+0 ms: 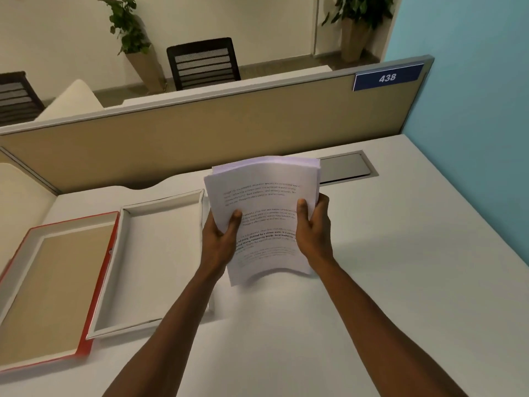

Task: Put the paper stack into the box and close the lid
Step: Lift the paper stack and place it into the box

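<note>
You stand at a smooth white desk (400, 282) that fills the lower half of the frame. A tan divider wall (200, 144) runs behind it, with a blue sign (388, 77) reading 438 at the upper right. A light blue wall (472, 81) is at the right edge. Black chairs (203, 63) and green potted plants (128, 27) sit at the top. Your left hand (220, 239) and right hand (313, 227) both curl tight around the white printed paper stack (263, 219), thumbs on top, holding it up in the middle of the frame. Just left of it lies the open white cardboard box (143, 253), with nothing inside. The red-edged lid (51, 287) lies upside down at the lower left, touching the box
</note>
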`<state>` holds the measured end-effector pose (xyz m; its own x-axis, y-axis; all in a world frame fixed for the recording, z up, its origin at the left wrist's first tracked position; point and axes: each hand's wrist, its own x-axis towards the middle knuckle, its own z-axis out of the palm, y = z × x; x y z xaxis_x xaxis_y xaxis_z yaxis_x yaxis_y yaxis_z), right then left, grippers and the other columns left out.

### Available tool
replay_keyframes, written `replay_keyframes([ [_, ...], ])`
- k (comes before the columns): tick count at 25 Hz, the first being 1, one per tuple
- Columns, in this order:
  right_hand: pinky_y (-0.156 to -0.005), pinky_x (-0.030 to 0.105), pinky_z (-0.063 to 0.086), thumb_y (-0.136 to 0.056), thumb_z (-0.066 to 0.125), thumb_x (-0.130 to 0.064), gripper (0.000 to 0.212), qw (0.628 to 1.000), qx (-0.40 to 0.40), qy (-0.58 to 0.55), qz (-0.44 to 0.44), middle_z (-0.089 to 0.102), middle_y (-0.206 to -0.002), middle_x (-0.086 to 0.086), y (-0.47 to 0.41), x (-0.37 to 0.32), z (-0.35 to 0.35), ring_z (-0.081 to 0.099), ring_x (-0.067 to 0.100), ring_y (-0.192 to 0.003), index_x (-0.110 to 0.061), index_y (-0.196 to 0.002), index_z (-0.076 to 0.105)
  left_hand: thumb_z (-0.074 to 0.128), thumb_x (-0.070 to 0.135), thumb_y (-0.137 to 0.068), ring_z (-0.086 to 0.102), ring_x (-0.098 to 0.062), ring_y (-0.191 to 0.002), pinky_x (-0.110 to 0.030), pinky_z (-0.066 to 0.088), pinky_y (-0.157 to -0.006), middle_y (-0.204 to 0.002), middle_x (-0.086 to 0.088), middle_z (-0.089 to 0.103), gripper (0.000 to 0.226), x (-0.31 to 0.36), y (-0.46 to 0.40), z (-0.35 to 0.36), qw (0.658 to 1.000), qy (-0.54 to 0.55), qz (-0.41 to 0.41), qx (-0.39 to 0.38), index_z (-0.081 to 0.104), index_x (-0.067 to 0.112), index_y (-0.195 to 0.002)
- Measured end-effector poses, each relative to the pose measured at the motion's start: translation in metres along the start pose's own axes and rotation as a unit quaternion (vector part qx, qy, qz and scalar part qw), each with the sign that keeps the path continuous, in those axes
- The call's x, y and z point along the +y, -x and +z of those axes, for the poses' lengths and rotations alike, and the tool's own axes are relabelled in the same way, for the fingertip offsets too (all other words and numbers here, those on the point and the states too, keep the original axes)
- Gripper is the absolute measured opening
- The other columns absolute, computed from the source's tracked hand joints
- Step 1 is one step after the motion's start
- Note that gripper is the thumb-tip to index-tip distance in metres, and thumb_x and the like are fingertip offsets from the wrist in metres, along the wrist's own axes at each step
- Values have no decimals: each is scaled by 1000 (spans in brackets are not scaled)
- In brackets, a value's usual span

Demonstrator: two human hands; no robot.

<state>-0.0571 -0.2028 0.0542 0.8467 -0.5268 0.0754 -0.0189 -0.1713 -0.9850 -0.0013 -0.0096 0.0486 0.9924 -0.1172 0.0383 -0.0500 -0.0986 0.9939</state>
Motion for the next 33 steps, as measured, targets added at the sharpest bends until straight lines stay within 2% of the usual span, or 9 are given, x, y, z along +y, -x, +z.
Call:
replay_keyframes([
  [3,-66,17,60,-96,54,-43,36,998,-23,-24,-59,57,-111,-11,21,1,-2,67,10,-96,-28,-123,35,73,39,-87,72,-23,-108,-36,65,-77,-118,6,72,45,-7,13,-5,1000,17,3,1,57,33,-128],
  [6,-71,15,59,-87,67,-39,56,998,-32,-34,-50,54,-113,-24,28,12,-7,61,3,-106,-27,-132,36,79,36,-82,71,-24,-111,-41,65,-81,-121,4,72,54,-8,19,-9,999,38,4,-13,57,32,-131],
  [9,-74,23,61,-86,64,-42,37,997,-25,-66,2,63,-111,-16,29,21,-7,65,11,-103,-39,-118,46,76,31,-84,72,-28,-110,-54,63,-86,-119,-2,74,46,-11,24,-5,999,39,-10,-24,64,28,-128],
  [12,-71,27,61,-96,59,-35,23,995,-29,-95,13,64,-110,-9,35,18,1,66,15,-102,-48,-108,46,73,28,-85,72,-28,-107,-59,62,-86,-115,-4,75,39,-9,30,0,1000,22,-13,-4,68,24,-124],
  [17,-68,20,59,-91,59,-42,25,994,-23,-105,3,64,-101,-26,43,17,-7,65,2,-98,-56,-106,47,74,29,-84,72,-26,-106,-54,63,-86,-114,1,76,40,-9,37,-2,1000,15,-12,5,68,26,-124],
  [22,-69,12,56,-91,66,-29,42,997,-42,-66,-10,61,-103,-33,48,20,-13,61,-6,-103,-59,-110,44,76,29,-82,70,-29,-111,-57,61,-89,-120,-5,73,53,-13,42,-2,1000,-1,-12,1,62,19,-132],
  [25,-67,7,53,-93,67,-19,50,998,-52,-26,-1,59,-107,-28,49,29,-17,59,-13,-101,-56,-113,40,75,29,-83,69,-29,-112,-57,60,-91,-121,-6,72,52,-18,46,-4,1000,-12,-23,0,62,17,-132],
  [29,-66,3,51,-95,65,-17,40,999,-36,10,-9,59,-108,-18,53,37,-17,60,-14,-97,-39,-116,39,70,18,-93,68,-27,-110,-56,61,-92,-119,-3,72,37,-24,49,-6,999,-39,-27,-4,64,16,-130],
  [33,-65,4,51,-94,65,-23,37,999,-32,21,-32,59,-108,-19,59,42,-16,61,-13,-97,-42,-113,40,70,27,-92,69,-20,-108,-50,63,-90,-117,4,72,40,-25,57,-10,998,-50,-26,-4,63,18,-130],
])
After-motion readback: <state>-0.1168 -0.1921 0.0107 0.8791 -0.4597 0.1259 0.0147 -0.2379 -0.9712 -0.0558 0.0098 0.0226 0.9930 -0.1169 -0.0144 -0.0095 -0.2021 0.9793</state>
